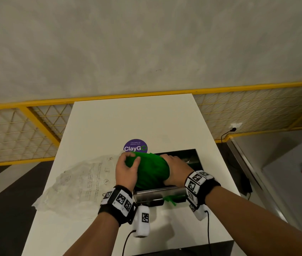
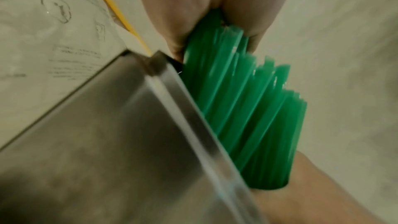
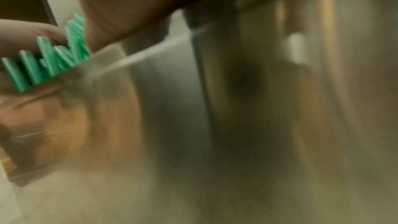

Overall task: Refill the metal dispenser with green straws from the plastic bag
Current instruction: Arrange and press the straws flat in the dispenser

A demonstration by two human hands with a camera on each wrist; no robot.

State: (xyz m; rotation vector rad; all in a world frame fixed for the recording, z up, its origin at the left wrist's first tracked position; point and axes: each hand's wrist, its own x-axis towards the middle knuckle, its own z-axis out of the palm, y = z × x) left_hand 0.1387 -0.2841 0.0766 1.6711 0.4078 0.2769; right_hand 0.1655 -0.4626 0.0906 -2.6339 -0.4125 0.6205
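We held the straws (image 1: pixel 150 170) as one bundle over the open dispenser (image 1: pixel 157 195), left hand (image 1: pixel 126 169) and right hand (image 1: pixel 174 169) each curled round an end. The bag (image 1: pixel 76 182) lay flat at our left. Lowering them level and parallel to the trough seemed best, lest ends catch the rim.

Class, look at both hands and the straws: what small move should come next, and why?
Probably lower the bundle of green straws into the open metal dispenser: the left hand and right hand grip it just above the opening, and the plastic bag lies emptied.
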